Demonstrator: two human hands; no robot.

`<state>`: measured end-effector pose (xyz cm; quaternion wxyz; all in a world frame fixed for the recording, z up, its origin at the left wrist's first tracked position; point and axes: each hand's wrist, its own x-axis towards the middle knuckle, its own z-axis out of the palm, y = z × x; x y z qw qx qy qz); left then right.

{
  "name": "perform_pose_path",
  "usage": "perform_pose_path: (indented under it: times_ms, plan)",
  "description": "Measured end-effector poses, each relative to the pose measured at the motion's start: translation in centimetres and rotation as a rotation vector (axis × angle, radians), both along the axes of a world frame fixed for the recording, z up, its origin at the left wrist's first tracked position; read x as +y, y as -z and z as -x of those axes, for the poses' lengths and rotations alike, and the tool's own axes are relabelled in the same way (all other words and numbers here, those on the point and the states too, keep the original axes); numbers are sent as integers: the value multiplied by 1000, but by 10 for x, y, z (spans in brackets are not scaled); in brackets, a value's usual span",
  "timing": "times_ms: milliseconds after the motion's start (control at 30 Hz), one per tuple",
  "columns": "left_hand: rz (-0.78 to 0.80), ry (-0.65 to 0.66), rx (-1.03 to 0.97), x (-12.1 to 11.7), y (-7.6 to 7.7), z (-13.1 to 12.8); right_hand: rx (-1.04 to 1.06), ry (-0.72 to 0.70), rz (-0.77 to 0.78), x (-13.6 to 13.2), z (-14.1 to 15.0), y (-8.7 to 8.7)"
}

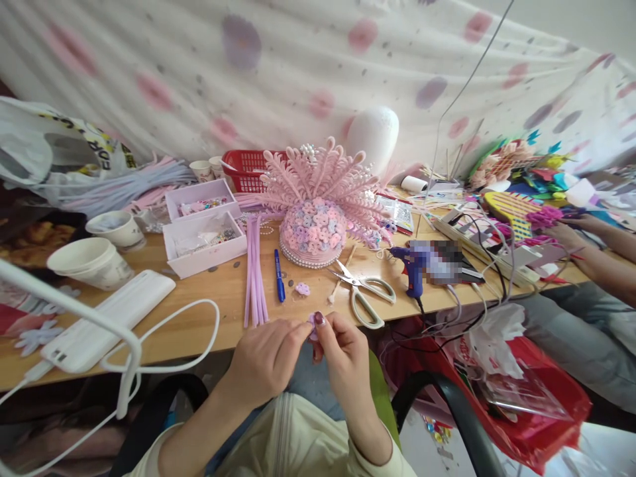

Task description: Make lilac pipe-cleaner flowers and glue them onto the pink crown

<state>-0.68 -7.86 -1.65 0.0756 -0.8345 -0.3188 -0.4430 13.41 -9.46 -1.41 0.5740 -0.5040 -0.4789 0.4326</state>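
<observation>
My left hand (268, 358) and my right hand (342, 354) meet in front of the table edge, fingers pinched together. Between the fingertips is a small lilac fuzzy flower (313, 326), mostly covered by them. A similar lilac flower (302, 289) lies on the table just beyond. Close by are a blue marker pen (279, 278), a bundle of lilac pipe cleaners (254, 271) and white-handled scissors (368, 291) with open blades. Behind them stands a pink headdress (313, 228), its dome covered in pastel flowers, with feathery pink plumes above and pearl beads along its rim.
On the left are white boxes (203, 255) of beads, paper cups (89, 262) and a white power bank (109, 321) with a cable. To the right lie a blue glue gun (413, 271), power strips and wires. A co-worker's arms (586, 238) reach in from the right.
</observation>
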Motion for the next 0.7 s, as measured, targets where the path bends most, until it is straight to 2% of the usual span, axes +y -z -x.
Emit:
perform_pose_path:
  times_ms: [33, 67, 100, 167, 233, 267, 367, 400, 467, 567, 633, 700]
  plan:
    - [81, 6, -48, -1, -1, 0, -23, -10, -10, 0, -1, 1]
    - [231, 8, -123, -3, -3, 0, -52, -24, -27, -1, -3, 1]
    - [444, 10, -225, -4, -5, 0, -86, -39, -51, -1, -5, 1]
    - [967, 52, -458, -5, -11, -2, -162, -64, -102, -2, -9, 2]
    - [1436, 151, -674, -4, -17, -4, -234, -76, -152, -2, -11, 2]
    - [1617, 203, -762, -3, -19, -5, -265, -80, -178, -2, -11, 1]
    - [1965, 310, -896, 1, -26, -5, -333, -75, -232, -2, -11, 1]
    - [2019, 325, -918, 2, -28, -6, -347, -65, -234, -2, -11, 1]
    - [2032, 326, -948, 3, -30, -9, -361, -37, -216, -3, -10, 2]
    - [1872, 268, -952, -1, -29, -18, -312, 4, -153, -3, -8, 3]
    - [1630, 214, -867, -5, -22, -23, -209, 7, -92, -3, -6, 2]
    - [1206, 155, -683, -8, -13, -23, -59, -36, -15, -3, -5, 1]
